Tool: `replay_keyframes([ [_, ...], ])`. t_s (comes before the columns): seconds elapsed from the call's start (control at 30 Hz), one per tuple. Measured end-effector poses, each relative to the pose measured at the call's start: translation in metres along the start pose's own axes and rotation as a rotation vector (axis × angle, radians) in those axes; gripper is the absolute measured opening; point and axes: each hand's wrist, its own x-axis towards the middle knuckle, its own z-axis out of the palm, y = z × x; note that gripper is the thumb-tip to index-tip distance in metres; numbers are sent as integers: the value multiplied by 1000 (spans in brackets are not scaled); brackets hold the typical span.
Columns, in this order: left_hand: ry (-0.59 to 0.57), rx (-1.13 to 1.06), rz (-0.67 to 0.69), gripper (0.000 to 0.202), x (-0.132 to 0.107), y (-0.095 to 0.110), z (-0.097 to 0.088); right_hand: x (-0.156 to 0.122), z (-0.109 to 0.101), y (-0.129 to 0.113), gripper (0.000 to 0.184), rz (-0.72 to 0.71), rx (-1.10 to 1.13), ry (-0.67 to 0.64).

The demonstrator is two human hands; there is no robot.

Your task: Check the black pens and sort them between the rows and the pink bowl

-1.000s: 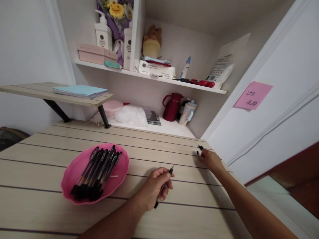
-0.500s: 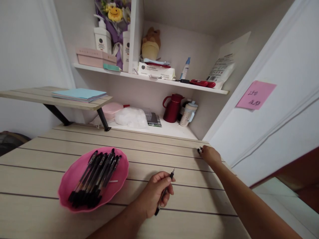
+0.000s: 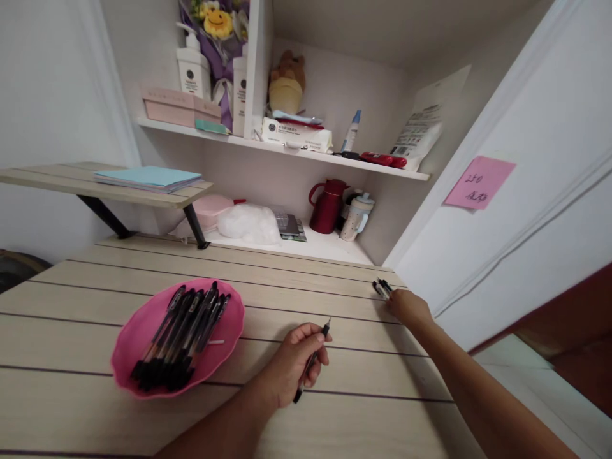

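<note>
Left hand [image 3: 294, 360] is wrapped snug round a black pen [image 3: 323, 335], tip up, low over the table [image 3: 335, 421] just right of the pink dish [image 3: 138, 331] of matching pens [image 3: 184, 335]. Right hand [image 3: 407, 307] has slid back a touch since half a second ago. So the small black pieces [image 3: 381, 288] at the far edge show past its fingertips again, but I can't tell if it's pinching them.

Matt pale wood-grain table [image 3: 335, 421]; glossy pink plastic dish [image 3: 143, 331]; black plastic pens [image 3: 184, 335].
</note>
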Motion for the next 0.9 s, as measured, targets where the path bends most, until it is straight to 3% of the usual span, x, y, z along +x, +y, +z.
replay_keyframes([
  [0.43, -6, -9, -2, 27, 1, -2, -2, 5, 1, -6, 28, -33, -30, 2],
  [0.67, 40, -64, -10, 23, 0, 0, 0, -18, -11, -1, 28, 1, 29, 69],
  [0.77, 62, -209, 61, 22, 1, -1, -1, -54, -18, -19, 29, -27, 235, 89],
  [0.9, 56, -430, 143, 17, 5, -2, -3, -124, -19, -73, 37, -328, 919, -271],
])
